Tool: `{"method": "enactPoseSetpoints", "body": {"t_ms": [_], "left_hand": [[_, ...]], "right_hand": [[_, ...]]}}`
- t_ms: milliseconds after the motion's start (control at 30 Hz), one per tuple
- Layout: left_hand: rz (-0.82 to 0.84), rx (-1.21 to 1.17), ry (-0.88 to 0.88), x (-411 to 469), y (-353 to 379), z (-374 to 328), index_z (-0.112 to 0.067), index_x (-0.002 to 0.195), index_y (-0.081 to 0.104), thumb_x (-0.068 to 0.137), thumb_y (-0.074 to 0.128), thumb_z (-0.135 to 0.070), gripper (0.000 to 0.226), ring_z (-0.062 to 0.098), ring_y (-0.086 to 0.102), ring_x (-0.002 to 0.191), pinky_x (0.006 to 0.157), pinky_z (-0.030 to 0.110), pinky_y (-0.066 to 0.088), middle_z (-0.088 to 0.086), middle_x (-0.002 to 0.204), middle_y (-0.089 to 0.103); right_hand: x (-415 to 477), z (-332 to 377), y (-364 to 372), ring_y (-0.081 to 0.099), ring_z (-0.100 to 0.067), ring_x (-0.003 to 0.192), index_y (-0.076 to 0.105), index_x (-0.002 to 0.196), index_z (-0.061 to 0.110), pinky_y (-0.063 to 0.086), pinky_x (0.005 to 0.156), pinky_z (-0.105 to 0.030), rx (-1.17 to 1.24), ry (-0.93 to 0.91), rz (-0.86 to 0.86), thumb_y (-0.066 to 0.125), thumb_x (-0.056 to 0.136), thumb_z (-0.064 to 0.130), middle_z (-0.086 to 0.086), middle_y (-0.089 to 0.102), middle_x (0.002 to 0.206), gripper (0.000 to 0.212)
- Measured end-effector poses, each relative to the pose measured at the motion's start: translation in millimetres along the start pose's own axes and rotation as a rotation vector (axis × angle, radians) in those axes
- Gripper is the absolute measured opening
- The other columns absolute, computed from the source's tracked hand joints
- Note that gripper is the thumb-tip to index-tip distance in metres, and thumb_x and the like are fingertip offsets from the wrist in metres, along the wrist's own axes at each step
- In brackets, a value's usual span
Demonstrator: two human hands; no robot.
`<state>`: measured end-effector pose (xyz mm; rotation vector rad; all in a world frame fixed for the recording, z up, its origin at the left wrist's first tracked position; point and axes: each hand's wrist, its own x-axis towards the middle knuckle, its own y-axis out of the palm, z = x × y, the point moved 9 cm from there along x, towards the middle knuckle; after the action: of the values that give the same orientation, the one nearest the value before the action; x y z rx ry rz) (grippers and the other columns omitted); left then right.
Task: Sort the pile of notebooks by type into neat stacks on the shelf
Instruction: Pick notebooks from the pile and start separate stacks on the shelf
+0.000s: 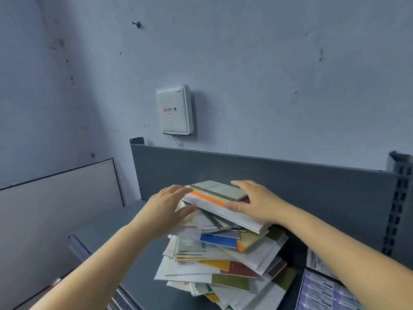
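A tall, untidy pile of notebooks (225,265) stands on the dark grey shelf (134,231), with covers in white, orange, blue, green, yellow and red fanned out at odd angles. On top lies a grey-green notebook (220,190) over an orange-edged one (207,199) and a thick white one (237,217). My left hand (169,204) presses against the left side of this top group, fingers curled around its edge. My right hand (257,201) rests on the right side, thumb on the white notebook's front edge. Both hands clasp the top notebooks between them.
The shelf has a grey back panel (268,173) and a slotted upright (397,209) at the right. A white router box (174,109) hangs on the wall above. A grey board (55,209) leans at the left. Packaged goods (324,291) lie at the lower right.
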<state>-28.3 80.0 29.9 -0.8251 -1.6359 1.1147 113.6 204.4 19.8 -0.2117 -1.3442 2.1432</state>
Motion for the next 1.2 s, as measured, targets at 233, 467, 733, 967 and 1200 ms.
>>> {"method": "enactPoseSetpoints", "body": {"t_ms": [233,467,733,967,1200], "left_hand": [[0.100,-0.088,-0.047,4.1,16.8,14.8,-0.031,0.142,0.044,0.097,0.043,-0.047,0.047,0.009,0.030,0.138,0.111,0.021,0.020,-0.012,0.151,0.036],[0.071,-0.138,-0.024,6.6,20.4,20.3,-0.033,0.137,0.049,0.094,0.047,-0.050,0.046,0.010,0.033,0.136,0.110,0.024,0.025,-0.014,0.145,0.043],[0.036,-0.162,0.043,10.3,20.9,12.2,-0.030,0.139,0.045,0.095,0.043,-0.050,0.048,0.009,0.026,0.139,0.111,0.020,0.019,-0.013,0.147,0.040],[0.048,-0.157,0.036,7.1,14.9,12.3,-0.032,0.139,0.044,0.095,0.039,-0.055,0.050,0.008,0.027,0.140,0.114,0.027,0.025,-0.015,0.149,0.038],[-0.207,-0.750,-0.038,4.1,-22.2,17.4,-0.028,0.134,0.052,0.083,0.039,-0.060,0.061,-0.005,0.054,0.116,0.098,0.016,0.040,-0.029,0.119,0.058]], "right_hand": [[34.1,-1.4,29.5,0.030,-0.017,0.138,0.015,0.150,0.030,0.031,0.111,-0.037,0.048,0.036,0.179,0.053,0.079,0.068,0.006,0.023,0.156,0.089],[47.1,-8.4,33.8,0.043,-0.016,0.127,0.023,0.149,0.029,0.040,0.103,-0.035,-0.090,0.124,0.251,0.046,0.076,0.077,0.004,0.035,0.150,0.090],[47.6,-9.2,13.5,0.059,-0.012,0.091,0.056,0.122,0.021,0.050,0.075,-0.028,-0.205,0.141,0.160,0.046,0.091,0.042,0.005,0.062,0.109,0.039],[39.4,-14.6,-0.9,0.063,-0.022,0.074,0.058,0.095,0.014,0.048,0.061,-0.033,-0.230,0.146,-0.099,0.038,0.099,0.039,-0.004,0.063,0.087,0.032],[10.7,69.2,-33.5,0.064,-0.009,0.075,0.055,0.121,0.018,0.053,0.064,-0.026,-0.212,-0.123,-0.374,0.042,0.099,0.033,0.008,0.065,0.095,0.030]]}}
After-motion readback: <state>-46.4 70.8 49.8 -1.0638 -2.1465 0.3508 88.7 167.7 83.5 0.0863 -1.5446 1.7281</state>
